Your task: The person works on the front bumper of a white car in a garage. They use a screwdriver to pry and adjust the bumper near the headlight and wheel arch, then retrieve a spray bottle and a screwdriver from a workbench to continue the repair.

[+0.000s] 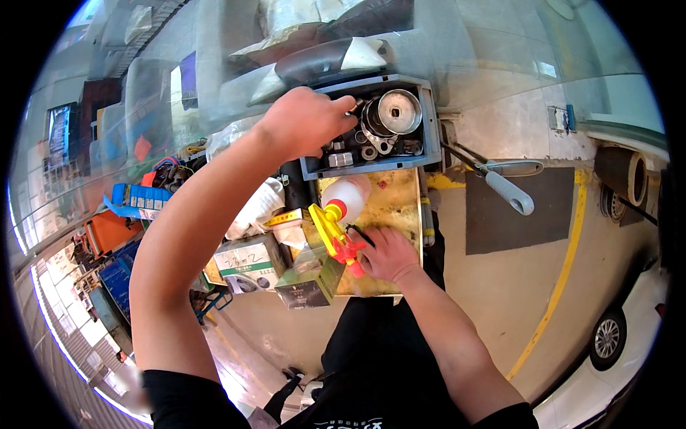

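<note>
My left hand [309, 123] reaches over the near-left side of a grey-blue plastic bin [375, 167]. Its fingers are curled among metal parts, and whatever they pinch is mostly hidden. Inside the bin lie a round silver metal part [399, 112], a hex nut [341, 159] and several rings and small fittings. Low over the yellow worktop [389, 193], my right hand [391, 255] is closed around a thin black object [359, 234], whose kind I cannot make out. Just left of that hand is a spray bottle [346, 194] with a yellow and red trigger head.
Cardboard boxes [250, 264] and a green box [309, 280] crowd the worktop's left front, beside a white cloth [259, 207]. A grey-handled tool [509, 193] sticks out right of the bin. A white car [629, 343] stands at the far right.
</note>
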